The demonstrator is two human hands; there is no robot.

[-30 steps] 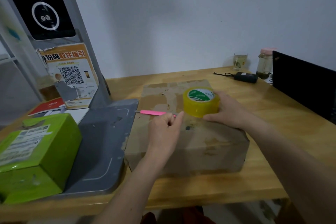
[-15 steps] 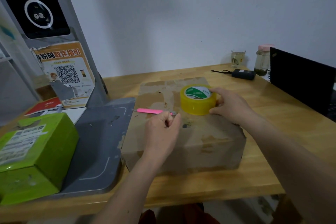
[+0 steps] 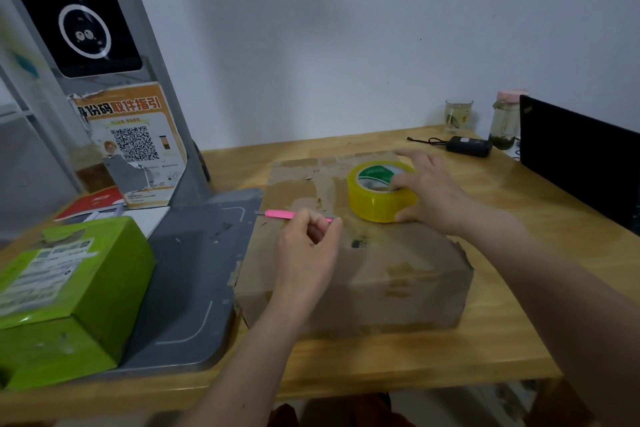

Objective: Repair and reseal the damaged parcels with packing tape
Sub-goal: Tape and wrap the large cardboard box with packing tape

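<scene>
We see the tape roll (image 3: pixel 381 192) atop the cardboard parcel (image 3: pixel 349 253) — stiff, slick; grip its rim. Right hand (image 3: pixel 429 191) cups it, fingers spread; left hand (image 3: pixel 306 246) pinches a pink cutter (image 3: pixel 280 214).

1. Both forearms are bare from wrist to the frame edge; no sleeve shows on either.
2. The left hand (image 3: pixel 306 250) wears no glove, ring or watch.
3. The right hand (image 3: pixel 429 191) is likewise bare, with no ring, band or glove visible.
4. At the bottom edge, between the arms, a patch of dark red-brown clothing (image 3: pixel 332 414) shows; its kind cannot be told.
</scene>
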